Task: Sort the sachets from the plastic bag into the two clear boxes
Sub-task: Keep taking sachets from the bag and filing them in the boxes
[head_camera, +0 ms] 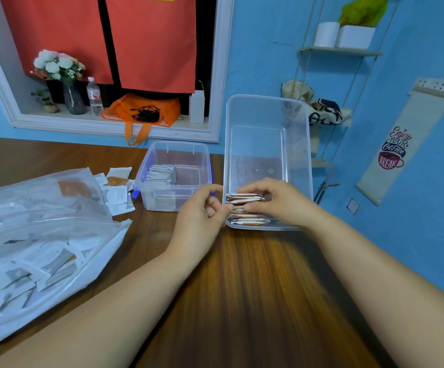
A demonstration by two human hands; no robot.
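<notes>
Left hand (202,212) and right hand (275,201) pinching sachets (250,222) in tall clear box (298,155), low box (162,201) beside, plastic bag (43,221) left

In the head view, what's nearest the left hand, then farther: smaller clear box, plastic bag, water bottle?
1. smaller clear box: right beside the left hand.
2. plastic bag: farther left on the table.
3. water bottle: far back on the ledge.

Wood counter (255,288): brown grain, smooth w/ slight sheen. Clear plastic big box (296,155): smooth, glossy. Left of big box: small box (202,166), same plastic, slightly frosted, its grey sachets (161,173) silvery. Further left: bag (29,208), thin clear plastic, crinkled, shiny. In big box: sachets (244,199), paper-look, matt. Behind big box: wall (255,62), blue, matt, rough.
</notes>
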